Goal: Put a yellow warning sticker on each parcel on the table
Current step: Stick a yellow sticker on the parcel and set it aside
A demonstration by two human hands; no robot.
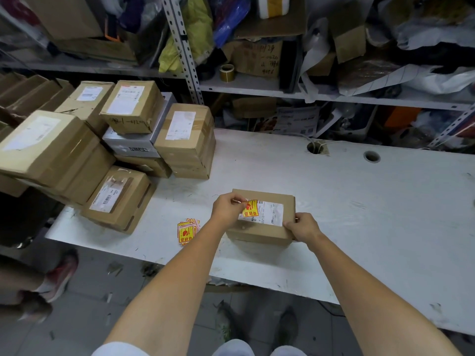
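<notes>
Both hands on the job, at the near edge of the surface.

Left hand (pixel 228 208): fingers curled, pinching the left edge of a square yellow-and-red warning sticker (pixel 251 209). Right hand (pixel 304 227): fingers curled over the near right corner of a small brown cardboard parcel (pixel 289 201), bracing it.

The sticker sits on the parcel's top face, overlapping the left end of the white paper shipping label (pixel 271 214). From this angle I can't tell if it is pressed flat or only tacked along one edge.

Step in hand, as I judge it: fixing the sticker. To do it well, lay it from the stuck edge outward and smooth with a fingertip so no bubble or crease forms. Shift it toward bare cardboard if the label's print matters. Brace the parcel against the push.

Just left of the parcel is a loose fanned stack of matching yellow stickers (pixel 187 231), within easy reach of the left hand.

The white, scuffed surface (pixel 359 201) has two round cable holes (pixel 371 156) toward its far edge.

Far left is a heap of brown cardboard parcels (pixel 185 140), with one grey box among them. All carry white labels and I see no yellow on any, so most of the task looks undone.

Behind stands grey slotted-metal shelving (pixel 257 86), crammed with bags, flattened cartons and a tan tape roll (pixel 227 71). The room is dim. Another person's red shoe (pixel 61 276) is on the floor at lower left.
</notes>
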